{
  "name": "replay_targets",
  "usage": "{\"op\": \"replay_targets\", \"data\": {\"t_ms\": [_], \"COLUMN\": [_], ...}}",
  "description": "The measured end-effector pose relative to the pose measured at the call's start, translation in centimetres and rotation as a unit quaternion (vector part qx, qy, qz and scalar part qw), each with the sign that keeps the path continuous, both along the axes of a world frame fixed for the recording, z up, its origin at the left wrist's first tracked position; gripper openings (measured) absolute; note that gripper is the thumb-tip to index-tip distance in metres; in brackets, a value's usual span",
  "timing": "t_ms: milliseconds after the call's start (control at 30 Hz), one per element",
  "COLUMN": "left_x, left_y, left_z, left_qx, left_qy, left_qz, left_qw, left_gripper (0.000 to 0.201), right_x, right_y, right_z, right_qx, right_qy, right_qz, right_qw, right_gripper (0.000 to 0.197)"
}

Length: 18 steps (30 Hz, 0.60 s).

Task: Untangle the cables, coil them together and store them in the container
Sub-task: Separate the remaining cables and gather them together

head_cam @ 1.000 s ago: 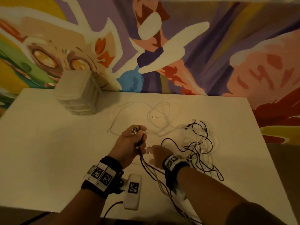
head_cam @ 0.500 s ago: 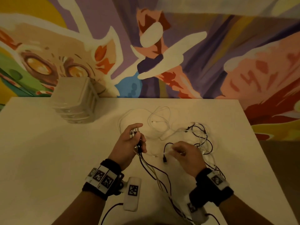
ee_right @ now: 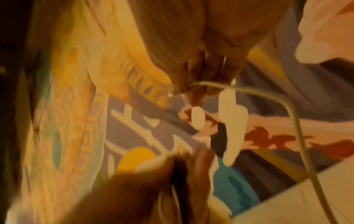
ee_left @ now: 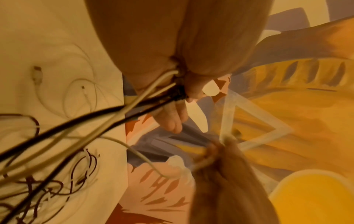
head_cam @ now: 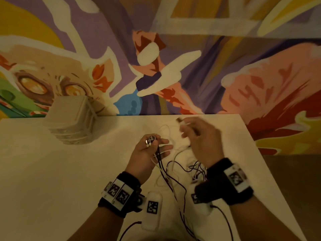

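A: And we see the right hand (head_cam: 202, 136) has come up off the table since half a second ago, lifting a white cable end (head_cam: 180, 121) high toward the far edge.

B: Pinched in the fingertips, we'd say, though it's blurred. Meanwhile the left hand (head_cam: 147, 153) grips its bundle of plugs (head_cam: 151, 140), black and white leads trailing out below.

A: We'd want that white end brought across to join the bundle, plugs level, before any coiling. Pull slowly; the tangle of cables (head_cam: 196, 168) near the right wrist looks ready to snag.

B: Agreed, we let the slack run free rather than yank it. And the container (head_cam: 69, 122)?

A: Sitting at the far left of the table (head_cam: 52, 180), well apart from both hands, nothing stored yet.

B: A plain pale tabletop, we note, with a loud painted mural (head_cam: 173, 66) filling the wall behind. Dim, warm light throughout.
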<state>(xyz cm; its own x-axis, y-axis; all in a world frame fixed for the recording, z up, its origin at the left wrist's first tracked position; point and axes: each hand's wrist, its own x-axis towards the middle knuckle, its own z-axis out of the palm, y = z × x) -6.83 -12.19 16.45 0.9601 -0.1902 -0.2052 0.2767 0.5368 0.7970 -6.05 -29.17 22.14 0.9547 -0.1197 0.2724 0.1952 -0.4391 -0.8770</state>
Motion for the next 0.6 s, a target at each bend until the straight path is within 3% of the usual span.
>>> {"op": "replay_targets", "data": {"t_ms": [100,367,600], "left_x": [-0.1,-0.5,0.0], "left_y": [-0.8,-1.8,-1.5], "left_z": [0.1,-0.1,0.1], "left_qx": [-0.016,-0.026,0.027], "left_qy": [0.011,0.050,0.070], "left_qz": [0.040,0.092,0.092], "left_qw": [0.999,0.994,0.993], "left_gripper": [0.018,0.022,0.018], "right_x": [-0.8,-1.3,-3.3], "right_y": [1.9,3.8,4.0], "right_z": [-3.1,-4.5,-6.7], "right_qx": [-0.088,0.029,0.044], "right_qy": [0.050,0.074,0.070], "right_qz": [0.067,-0.007,0.044], "right_qw": [0.993,0.997,0.996], "right_gripper": [0.018,0.015,0.018]}}
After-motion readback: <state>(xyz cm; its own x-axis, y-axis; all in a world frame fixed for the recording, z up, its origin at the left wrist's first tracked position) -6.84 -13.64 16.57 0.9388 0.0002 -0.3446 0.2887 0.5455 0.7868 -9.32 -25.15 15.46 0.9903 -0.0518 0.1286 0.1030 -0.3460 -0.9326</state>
